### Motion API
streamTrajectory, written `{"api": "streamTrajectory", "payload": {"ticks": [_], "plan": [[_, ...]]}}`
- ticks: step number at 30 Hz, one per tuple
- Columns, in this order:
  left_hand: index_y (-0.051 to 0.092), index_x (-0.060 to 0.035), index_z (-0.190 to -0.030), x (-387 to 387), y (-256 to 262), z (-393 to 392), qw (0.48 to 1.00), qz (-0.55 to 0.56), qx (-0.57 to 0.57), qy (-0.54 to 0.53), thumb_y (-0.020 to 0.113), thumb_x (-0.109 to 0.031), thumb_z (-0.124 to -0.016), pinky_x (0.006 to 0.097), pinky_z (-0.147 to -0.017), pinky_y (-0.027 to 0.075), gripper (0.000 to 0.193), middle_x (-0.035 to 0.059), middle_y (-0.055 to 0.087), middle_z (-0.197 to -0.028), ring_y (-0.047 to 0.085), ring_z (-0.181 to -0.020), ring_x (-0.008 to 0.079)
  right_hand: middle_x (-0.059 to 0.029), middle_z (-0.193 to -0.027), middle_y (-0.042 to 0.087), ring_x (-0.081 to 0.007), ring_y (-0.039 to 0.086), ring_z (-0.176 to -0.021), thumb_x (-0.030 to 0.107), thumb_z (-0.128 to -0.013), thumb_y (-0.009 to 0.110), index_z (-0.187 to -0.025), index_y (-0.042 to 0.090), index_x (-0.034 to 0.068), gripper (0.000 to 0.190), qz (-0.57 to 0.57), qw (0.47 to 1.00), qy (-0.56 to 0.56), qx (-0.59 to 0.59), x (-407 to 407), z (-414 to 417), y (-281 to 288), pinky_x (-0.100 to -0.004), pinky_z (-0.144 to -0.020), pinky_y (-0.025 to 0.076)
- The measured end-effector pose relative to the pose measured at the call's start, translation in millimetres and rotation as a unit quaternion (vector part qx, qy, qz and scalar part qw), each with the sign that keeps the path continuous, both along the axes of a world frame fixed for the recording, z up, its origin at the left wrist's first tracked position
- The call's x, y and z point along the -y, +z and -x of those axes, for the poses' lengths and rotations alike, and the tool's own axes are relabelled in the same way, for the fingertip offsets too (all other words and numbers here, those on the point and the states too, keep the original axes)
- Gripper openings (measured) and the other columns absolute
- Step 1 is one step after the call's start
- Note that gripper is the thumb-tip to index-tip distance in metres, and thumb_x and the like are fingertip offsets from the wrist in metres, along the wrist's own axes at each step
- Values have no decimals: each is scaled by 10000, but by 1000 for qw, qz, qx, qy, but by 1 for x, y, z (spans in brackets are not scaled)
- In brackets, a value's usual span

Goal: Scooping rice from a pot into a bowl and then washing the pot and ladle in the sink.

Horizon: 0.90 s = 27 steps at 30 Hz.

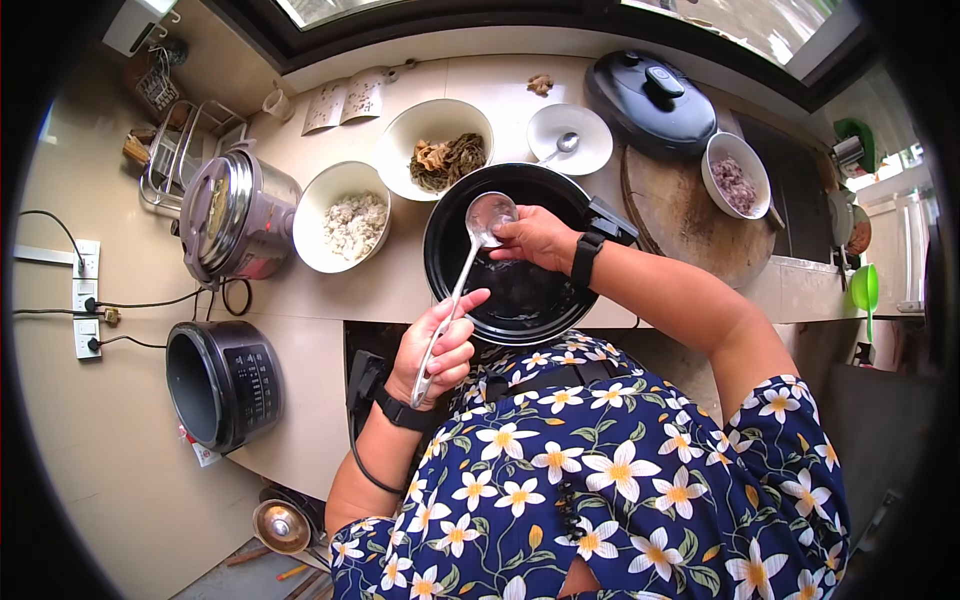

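My left hand (pixel 442 349) is wrapped around the handle of a metal ladle (pixel 466 274), with the index finger stretched out. At the ladle's bowl, my right hand (pixel 534 238) grips the rim with its fingertips inside the bowl. Both hands are over a round black pot (pixel 517 311) with a black side handle (pixel 611 219). The pot's dark inside shines; whether it holds liquid I cannot tell. Just behind stands a white bowl (pixel 397 146) of dark and tan pickled-looking vegetables. Left of the pot is a white bowl (pixel 307 240) with pale shredded food.
A small white bowl (pixel 589 154) holds a spoon (pixel 566 142). Rightward lie a black lid (pixel 649 105), a round wooden chopping board (pixel 675 232) and a bowl of purplish food (pixel 737 204). An electric pressure cooker (pixel 240 217) and an inner cooking pot (pixel 221 386) stand left, near cords.
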<state>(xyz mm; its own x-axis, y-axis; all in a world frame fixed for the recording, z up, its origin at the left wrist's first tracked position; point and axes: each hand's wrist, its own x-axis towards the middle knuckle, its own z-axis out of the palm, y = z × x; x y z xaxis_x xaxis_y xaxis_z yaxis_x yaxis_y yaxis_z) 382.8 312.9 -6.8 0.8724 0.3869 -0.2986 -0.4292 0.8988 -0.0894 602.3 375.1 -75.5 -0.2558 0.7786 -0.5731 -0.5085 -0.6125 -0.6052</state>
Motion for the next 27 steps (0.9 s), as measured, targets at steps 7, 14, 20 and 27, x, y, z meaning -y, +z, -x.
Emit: {"api": "streamTrajectory", "payload": {"ticks": [7,14,20,27], "plan": [[332,-9,-1280,0,-1,2,999,27,1,-30,229,-241,-963,217,-308,284,407,7,318,-518,352,-361,105,-60,-864,610,-136,586,-792,121,-771,655,-981,548,30,252,-234,905,54,351,-11,-2,-1,-275,-681,497],[342,1,-1271,5,1,0,1000,24,1,-12,230,-235,-961,220,-314,295,405,10,323,-526,357,-366,109,-136,-845,617,-216,600,-803,106,-704,679,-937,533,-3,296,-341,822,99,446,-14,-4,-2,-299,-720,479],[342,14,-1265,7,3,3,1000,24,12,0,225,-224,-961,224,-316,299,404,13,322,-529,360,-372,110,-121,-864,622,-187,606,-817,65,-726,635,-966,522,-8,276,-367,816,97,435,-12,0,-2,-297,-732,488],[346,15,-1261,11,7,4,1000,18,5,6,223,-211,-958,225,-314,295,398,11,318,-523,353,-367,109,-136,-862,616,-210,608,-817,95,-690,693,-980,520,-26,358,-308,860,105,394,-8,4,5,-311,-727,494]]}}
